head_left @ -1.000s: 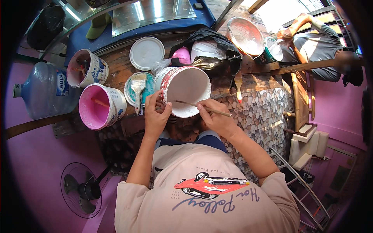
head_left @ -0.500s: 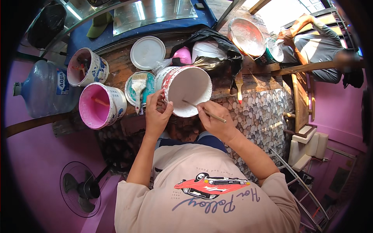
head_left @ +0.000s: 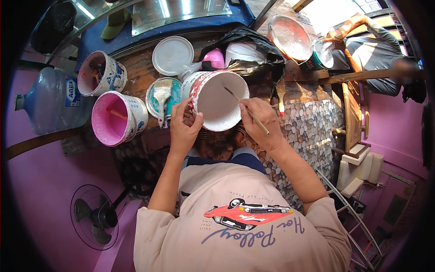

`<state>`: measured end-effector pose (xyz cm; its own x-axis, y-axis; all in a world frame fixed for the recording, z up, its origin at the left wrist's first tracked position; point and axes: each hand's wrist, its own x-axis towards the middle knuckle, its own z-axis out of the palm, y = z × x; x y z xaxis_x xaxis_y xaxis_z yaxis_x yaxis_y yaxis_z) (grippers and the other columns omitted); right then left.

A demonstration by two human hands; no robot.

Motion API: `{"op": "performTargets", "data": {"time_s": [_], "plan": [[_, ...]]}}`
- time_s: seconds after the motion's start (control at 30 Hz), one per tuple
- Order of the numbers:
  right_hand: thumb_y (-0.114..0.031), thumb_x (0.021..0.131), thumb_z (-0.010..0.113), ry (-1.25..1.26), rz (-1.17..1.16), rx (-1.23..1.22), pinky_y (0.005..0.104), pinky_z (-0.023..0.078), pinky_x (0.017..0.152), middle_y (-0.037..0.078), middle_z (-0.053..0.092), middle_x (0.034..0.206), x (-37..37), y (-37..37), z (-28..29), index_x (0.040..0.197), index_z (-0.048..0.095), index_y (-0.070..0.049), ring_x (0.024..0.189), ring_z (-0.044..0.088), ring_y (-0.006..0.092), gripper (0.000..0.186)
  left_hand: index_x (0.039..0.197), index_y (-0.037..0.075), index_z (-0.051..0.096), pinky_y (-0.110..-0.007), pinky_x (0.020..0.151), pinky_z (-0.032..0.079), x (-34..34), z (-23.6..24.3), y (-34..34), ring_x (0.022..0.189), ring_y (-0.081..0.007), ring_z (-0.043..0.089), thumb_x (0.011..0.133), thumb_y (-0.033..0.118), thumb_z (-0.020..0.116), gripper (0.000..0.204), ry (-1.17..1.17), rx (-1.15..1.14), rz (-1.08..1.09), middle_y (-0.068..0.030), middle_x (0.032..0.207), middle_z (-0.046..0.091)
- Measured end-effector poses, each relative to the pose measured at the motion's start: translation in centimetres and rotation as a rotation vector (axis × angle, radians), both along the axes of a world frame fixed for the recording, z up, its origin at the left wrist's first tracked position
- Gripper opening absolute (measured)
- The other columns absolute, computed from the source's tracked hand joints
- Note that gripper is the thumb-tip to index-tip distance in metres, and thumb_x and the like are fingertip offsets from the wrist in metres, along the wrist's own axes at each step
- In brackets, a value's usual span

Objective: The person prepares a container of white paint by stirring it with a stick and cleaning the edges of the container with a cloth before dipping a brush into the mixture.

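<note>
Closest to me, my left hand (head_left: 183,129) is curled round the near rim of the white paint bucket (head_left: 217,102), thumb over the lip and fingers shut on its red-patterned side, so the bucket sits tipped with its mouth facing up at me. My right hand (head_left: 260,122) presses against the bucket's right edge and is closed round a thin stick (head_left: 247,111), pinched between the fingers, its far end reaching down inside the bucket against the white inner wall. The bucket rests at the near edge of the wooden surface (head_left: 138,68), between my two hands.

Just left of my left hand lies a round teal lid (head_left: 153,93) with a flat paintbrush (head_left: 161,95) across it, bristles pointing away from me. Further left stands a bucket of pink paint (head_left: 117,119) with a stick leaning in it, and beyond that another bucket (head_left: 100,72) with darker contents. A large clear water bottle (head_left: 52,99) lies on its side at the far left.

Behind my bucket sit a white round lid (head_left: 172,55), a pink rounded thing (head_left: 214,58) and a crumpled black plastic bag (head_left: 253,45). To my right the floor is covered in pebble-patterned tiles (head_left: 308,127). Farthest off, at upper right, another person's hand (head_left: 336,36) holds a small can beside a large tilted bucket (head_left: 290,36) with white inside
</note>
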<state>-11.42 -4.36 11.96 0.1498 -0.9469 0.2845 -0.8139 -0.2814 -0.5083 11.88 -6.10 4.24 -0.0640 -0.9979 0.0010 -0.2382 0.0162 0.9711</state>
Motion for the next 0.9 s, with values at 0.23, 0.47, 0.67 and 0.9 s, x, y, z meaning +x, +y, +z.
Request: {"op": "performTargets", "data": {"time_s": [0.23,0.47,0.67,0.9], "plan": [[-0.005,0.093,0.064,-0.321,-0.004,0.225,0.0419,0.053,0.069,0.017,0.066,0.083,2.0,2.3,0.0,0.094,0.065,0.002,0.076,0.066,0.0364,0.008,0.133,0.004,0.058,-0.027,0.074,0.054,0.0,0.3,0.0,0.084,-0.0126,0.059,0.087,0.008,0.074,0.048,-0.017,-0.015,-0.001,-0.0073,0.11,0.052],[-0.005,0.093,0.064,-0.199,-0.01,0.099,0.0423,0.053,0.07,0.017,0.067,0.084,0.1,1.1,-0.8,0.094,0.066,0.002,0.077,0.066,0.0366,0.007,0.133,0.004,0.058,-0.027,0.074,0.054,0.0,0.4,0.1,0.084,-0.0131,0.059,0.088,0.008,0.074,0.048,-0.026,-0.028,-0.001,-0.007,0.109,0.052],[-0.007,0.092,0.064,-0.012,0.004,-0.074,0.0423,0.052,0.073,0.016,0.065,0.084,0.3,0.0,-1.0,0.097,0.065,-0.001,0.077,0.064,0.035,0.008,0.134,0.002,0.057,-0.025,0.07,0.055,-0.1,0.2,0.0,0.083,-0.0108,0.058,0.089,0.005,0.072,0.048,-0.012,0.009,-0.007,-0.0063,0.112,0.051],[-0.01,0.096,0.065,-0.405,-0.035,0.224,0.0399,0.054,0.065,0.017,0.067,0.085,2.2,2.4,-0.6,0.094,0.065,0.002,0.074,0.067,0.037,0.013,0.132,0.003,0.058,-0.026,0.074,0.054,0.0,0.1,0.1,0.084,-0.012,0.061,0.087,0.007,0.074,0.048,0.016,0.035,-0.003,-0.0073,0.111,0.052]]}}
